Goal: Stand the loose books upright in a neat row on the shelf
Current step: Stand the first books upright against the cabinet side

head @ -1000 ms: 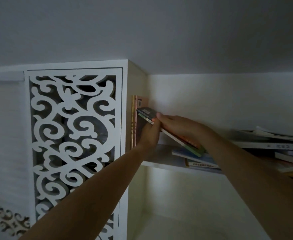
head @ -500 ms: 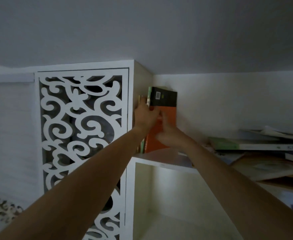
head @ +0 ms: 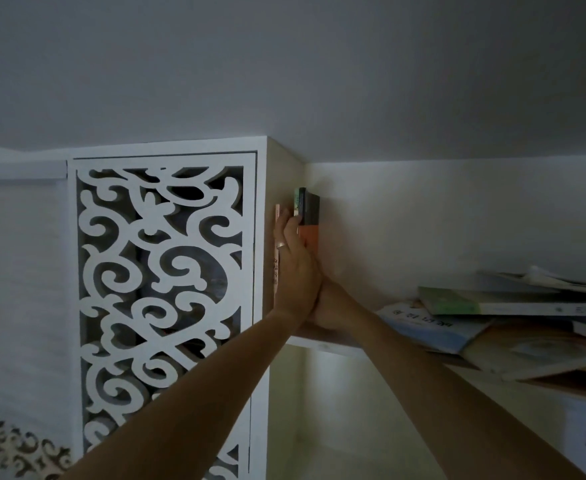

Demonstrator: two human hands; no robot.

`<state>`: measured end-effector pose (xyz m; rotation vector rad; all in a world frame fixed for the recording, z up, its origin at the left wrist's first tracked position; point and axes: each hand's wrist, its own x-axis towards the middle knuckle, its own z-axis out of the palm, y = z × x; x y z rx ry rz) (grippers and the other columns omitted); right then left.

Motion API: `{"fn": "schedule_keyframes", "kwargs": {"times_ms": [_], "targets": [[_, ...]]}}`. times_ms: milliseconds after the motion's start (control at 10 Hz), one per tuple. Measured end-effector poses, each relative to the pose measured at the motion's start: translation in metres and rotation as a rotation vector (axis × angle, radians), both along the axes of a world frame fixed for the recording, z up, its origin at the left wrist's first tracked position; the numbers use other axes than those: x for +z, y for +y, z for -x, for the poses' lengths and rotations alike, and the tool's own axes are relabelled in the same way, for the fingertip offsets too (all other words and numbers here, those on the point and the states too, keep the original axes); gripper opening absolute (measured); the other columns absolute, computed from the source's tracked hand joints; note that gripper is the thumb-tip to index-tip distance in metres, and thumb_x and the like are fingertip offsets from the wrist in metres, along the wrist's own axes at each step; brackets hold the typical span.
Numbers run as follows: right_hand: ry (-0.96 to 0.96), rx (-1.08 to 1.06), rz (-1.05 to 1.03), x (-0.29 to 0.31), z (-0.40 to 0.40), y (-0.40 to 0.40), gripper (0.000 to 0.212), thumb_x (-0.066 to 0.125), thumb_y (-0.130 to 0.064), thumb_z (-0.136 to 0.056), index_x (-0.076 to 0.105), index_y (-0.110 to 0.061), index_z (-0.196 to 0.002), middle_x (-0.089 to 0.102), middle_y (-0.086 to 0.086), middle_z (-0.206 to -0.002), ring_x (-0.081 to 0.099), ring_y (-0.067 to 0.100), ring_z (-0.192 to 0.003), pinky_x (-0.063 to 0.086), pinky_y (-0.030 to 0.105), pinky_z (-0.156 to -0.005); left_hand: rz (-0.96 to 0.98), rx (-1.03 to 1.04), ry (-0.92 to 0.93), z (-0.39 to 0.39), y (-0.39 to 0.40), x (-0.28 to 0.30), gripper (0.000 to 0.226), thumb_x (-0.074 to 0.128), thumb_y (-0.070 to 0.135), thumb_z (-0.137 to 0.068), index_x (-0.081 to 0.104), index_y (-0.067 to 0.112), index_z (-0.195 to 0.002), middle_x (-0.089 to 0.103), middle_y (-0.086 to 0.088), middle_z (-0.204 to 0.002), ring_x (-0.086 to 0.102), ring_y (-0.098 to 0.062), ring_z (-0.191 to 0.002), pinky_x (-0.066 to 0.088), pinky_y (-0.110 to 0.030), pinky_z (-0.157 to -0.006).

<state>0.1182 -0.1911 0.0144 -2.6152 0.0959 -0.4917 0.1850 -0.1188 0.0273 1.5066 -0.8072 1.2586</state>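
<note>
The left hand's fingers [head: 289, 223] lie straight and flat against the spines of the upright books [head: 307, 216], pressing them toward the cabinet's side wall [head: 284, 174], a ring showing on one finger; they curl round nothing. The right hand [head: 326, 306] sits just behind the left hand [head: 295, 268], low against the orange-and-black book's cover, but its fingers are hidden, so I cannot tell whether they grip or only push. To my eye the risk is simple: these few books stand at the wall end of the shelf [head: 322, 342] with nothing bracing their far side, so if both hands let go at once the outer one may tip away from the wall. Both forearms reach up steeply, wrists nearly touching. Well along the shelf from the wall, the loose pile [head: 492, 317] lies flat and askew, not yet stood up.
</note>
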Motion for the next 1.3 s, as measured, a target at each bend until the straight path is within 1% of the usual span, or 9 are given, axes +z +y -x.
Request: {"fn": "schedule_keyframes", "kwargs": {"times_ms": [100,200,400,600,700,800,900,1100,1300], "targets": [[0.173,-0.202,0.046,-0.025,-0.042,0.004,0.080,0.072,-0.033,-0.093,0.024,-0.032,-0.157,0.043,0.002,-0.145,0.046,0.005,-0.127,0.030,0.014,-0.115,-0.175,0.049,-0.185,-0.011,0.014,-0.008,0.042,0.045,0.008,-0.109,0.041,0.007,-0.150,0.020,-0.015,-0.168,0.017,-0.031,-0.158,0.022,-0.052,-0.128],[-0.103,-0.388,0.331,-0.008,-0.067,0.042,0.074,0.049,-0.012,-0.100,0.007,-0.004,-0.160,0.022,0.027,-0.159,0.026,0.035,-0.148,0.031,0.039,-0.121,-0.392,0.224,-0.435,-0.027,0.023,-0.010,0.039,0.050,0.000,-0.103,0.058,-0.002,-0.141,0.043,-0.022,-0.158,0.029,-0.039,-0.154,0.020,-0.053,-0.128],[-0.011,-0.165,0.155,-0.003,-0.003,0.017,0.041,0.068,-0.041,-0.093,0.059,-0.016,-0.123,0.068,0.009,-0.114,0.064,0.021,-0.102,0.049,0.032,-0.089,-0.429,0.251,-0.370,-0.021,0.022,-0.015,0.041,0.059,0.001,-0.098,0.058,0.002,-0.139,0.045,-0.016,-0.158,0.022,-0.030,-0.158,0.020,-0.050,-0.128],[-0.008,-0.084,0.340,0.053,0.065,0.002,0.025,0.076,-0.026,-0.086,0.073,-0.010,-0.105,0.069,0.005,-0.099,0.067,0.024,-0.092,0.051,0.030,-0.078,-0.267,0.189,-0.306,-0.016,0.022,-0.029,0.042,0.060,0.012,-0.100,0.056,0.000,-0.140,0.027,-0.025,-0.165,0.013,-0.036,-0.159,0.017,-0.056,-0.128],[0.083,-0.273,0.506,0.089,0.115,-0.034,0.061,0.080,-0.043,-0.083,0.060,-0.024,-0.137,0.058,0.007,-0.137,0.058,0.027,-0.120,0.049,0.034,-0.096,-0.236,0.150,-0.298,-0.009,0.024,-0.028,0.068,0.062,0.014,-0.094,0.037,-0.001,-0.155,0.016,-0.028,-0.167,0.009,-0.036,-0.159,0.012,-0.052,-0.129],[0.508,-0.502,0.633,0.102,0.154,-0.081,0.089,0.075,-0.063,-0.080,0.043,-0.020,-0.152,0.039,0.004,-0.158,0.044,0.028,-0.137,0.040,0.037,-0.103,-0.236,0.126,-0.269,-0.006,0.020,-0.030,0.079,0.061,0.017,-0.097,0.019,0.005,-0.162,0.010,-0.026,-0.168,0.003,-0.034,-0.159,0.003,-0.047,-0.130],[0.581,-0.477,0.615,0.098,0.172,-0.112,0.074,0.072,-0.061,-0.084,0.053,-0.021,-0.144,0.049,0.003,-0.148,0.051,0.025,-0.124,0.041,0.034,-0.091,-0.232,0.082,-0.169,-0.006,0.016,-0.032,0.076,0.062,0.024,-0.102,0.020,0.007,-0.162,0.004,-0.021,-0.170,0.009,-0.042,-0.158,0.022,-0.065,-0.124],[0.478,-0.502,1.038,0.078,0.173,-0.131,0.064,0.069,-0.033,-0.091,0.043,-0.037,-0.149,0.051,0.004,-0.143,0.051,0.023,-0.125,0.040,0.037,-0.097,-0.319,0.059,-0.139,0.000,0.023,-0.031,0.070,0.043,0.027,-0.100,0.011,0.019,-0.162,0.009,-0.018,-0.169,0.016,-0.046,-0.156,0.030,-0.069,-0.117],[0.026,-0.481,0.965,0.069,0.171,-0.134,0.034,0.060,-0.030,-0.098,0.059,-0.027,-0.132,0.064,0.008,-0.113,0.062,0.024,-0.093,0.038,0.029,-0.069,-0.311,0.078,-0.173,-0.006,0.023,-0.035,0.072,0.059,0.021,-0.098,0.027,0.005,-0.161,0.007,-0.020,-0.171,0.008,-0.037,-0.159,0.025,-0.064,-0.122]]}}
